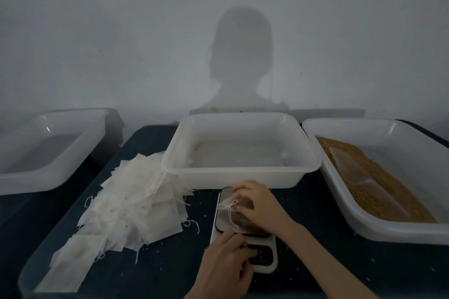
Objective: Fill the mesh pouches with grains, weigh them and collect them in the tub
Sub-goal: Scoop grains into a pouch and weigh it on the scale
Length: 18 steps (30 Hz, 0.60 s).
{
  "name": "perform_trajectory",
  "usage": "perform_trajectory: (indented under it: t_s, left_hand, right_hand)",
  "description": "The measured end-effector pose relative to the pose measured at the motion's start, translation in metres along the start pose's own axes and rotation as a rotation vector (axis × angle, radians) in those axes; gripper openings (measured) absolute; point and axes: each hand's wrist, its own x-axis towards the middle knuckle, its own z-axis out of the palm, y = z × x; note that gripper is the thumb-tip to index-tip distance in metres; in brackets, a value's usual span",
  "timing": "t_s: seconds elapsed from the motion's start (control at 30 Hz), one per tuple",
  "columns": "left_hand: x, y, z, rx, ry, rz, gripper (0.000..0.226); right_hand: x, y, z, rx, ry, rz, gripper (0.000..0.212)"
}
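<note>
Nearest the camera, the left hand (227, 258) lies over the front of the scale (244, 238), fingers curled onto its dark button panel; whether it presses a button I cannot tell. Its grip holds nothing that shows. Just beyond, the right hand (257, 201) rests on the filled pouch (243, 219) lying on the scale's plate, fingers curled on its upper edge by the drawstring.

Risks, as I judge them: weight from either hand on the scale would falsify the reading; a loose drawstring could spill grain onto the dark counter (170, 262).

Left lies the heap of empty pouches (136, 206). Behind the scale stands the middle tub (240, 172), nearly bare; right, the grain tub (379, 213); far left, another tub (46, 177).
</note>
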Motion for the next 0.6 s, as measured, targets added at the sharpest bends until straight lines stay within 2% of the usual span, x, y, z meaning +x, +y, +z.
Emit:
perform_trajectory:
  t_s: [0.2,0.33,0.47,0.6]
  left_hand:
    - [0.0,-0.004,-0.006,0.046,-0.041,-0.018,0.021]
    - [0.0,-0.006,-0.007,0.098,-0.068,0.047,0.015]
    - [0.002,-0.005,-0.003,0.187,-0.13,0.097,0.026]
    - [0.005,-0.003,0.007,0.201,-0.113,0.087,0.029]
  right_hand:
    - [0.002,0.003,0.004,0.016,0.02,0.024,0.012]
    - [0.003,0.003,0.005,0.026,0.02,0.041,0.013]
    - [0.005,0.003,0.001,0.054,0.024,0.037,0.008]
    - [0.005,0.006,-0.001,0.07,0.03,0.05,0.006]
